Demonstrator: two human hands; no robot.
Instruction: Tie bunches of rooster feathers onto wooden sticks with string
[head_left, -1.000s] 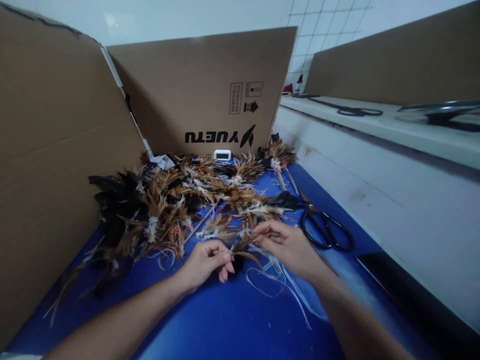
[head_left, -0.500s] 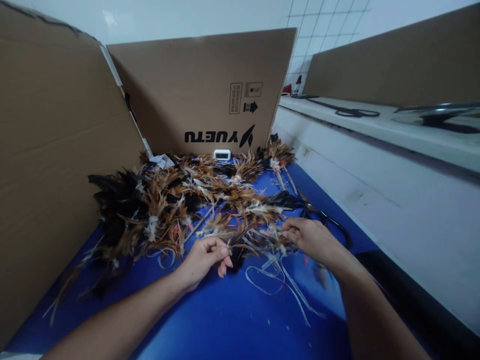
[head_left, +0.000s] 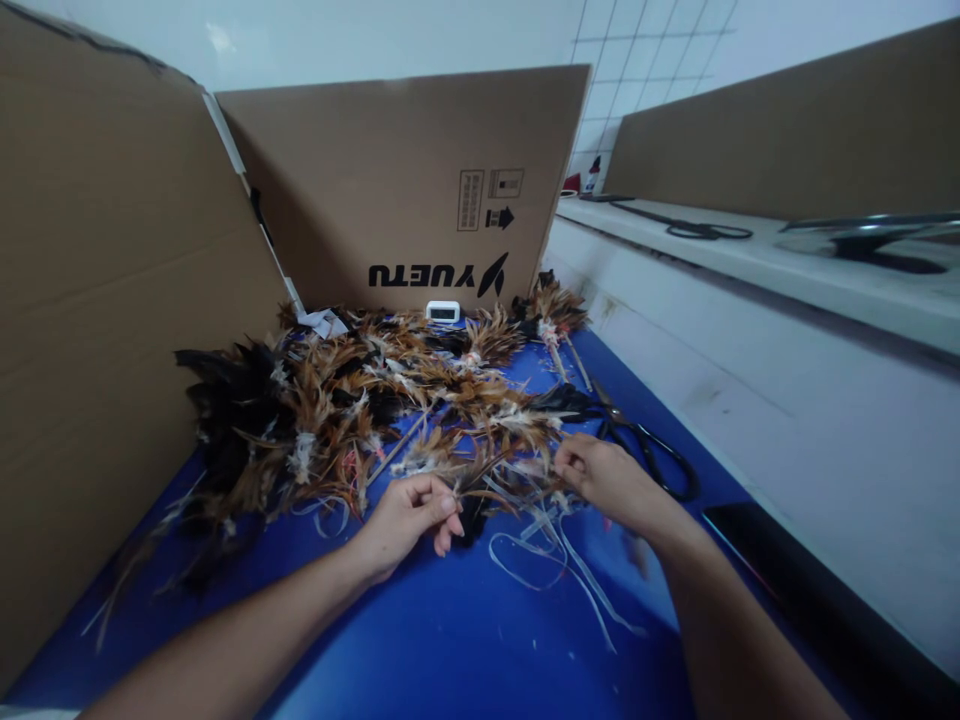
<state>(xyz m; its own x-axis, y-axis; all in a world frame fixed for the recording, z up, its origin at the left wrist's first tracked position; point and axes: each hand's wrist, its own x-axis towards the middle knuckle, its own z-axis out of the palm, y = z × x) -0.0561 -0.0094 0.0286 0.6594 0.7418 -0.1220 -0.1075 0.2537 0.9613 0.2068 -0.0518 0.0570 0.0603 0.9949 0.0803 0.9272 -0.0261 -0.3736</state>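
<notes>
My left hand [head_left: 416, 520] pinches the end of a dark brown feather [head_left: 480, 478] between thumb and forefinger, low over the blue table [head_left: 420, 620]. To its right, my right hand [head_left: 604, 480] is closed, fingertips at the edge of the brown and white feathers [head_left: 517, 418]; what it holds, if anything, is hidden. Clear plastic strips [head_left: 525, 560] lie in loops between and below the hands. A large heap of brown and black feathers [head_left: 307, 400], with white fluff and pinkish-red string, spreads beyond my left hand.
Black-handled scissors [head_left: 660, 455] lie beyond my right hand, with a black flat object [head_left: 780, 560] nearer along the wall. A thin stick [head_left: 397, 448] lies among the feathers. At the back, a small white digital display [head_left: 442, 312] stands before a cardboard panel [head_left: 337, 180]; another cardboard panel [head_left: 112, 280] rises at left.
My right hand has moved slightly left, its fingers more curled in. My left hand keeps its pinch in nearly the same place.
</notes>
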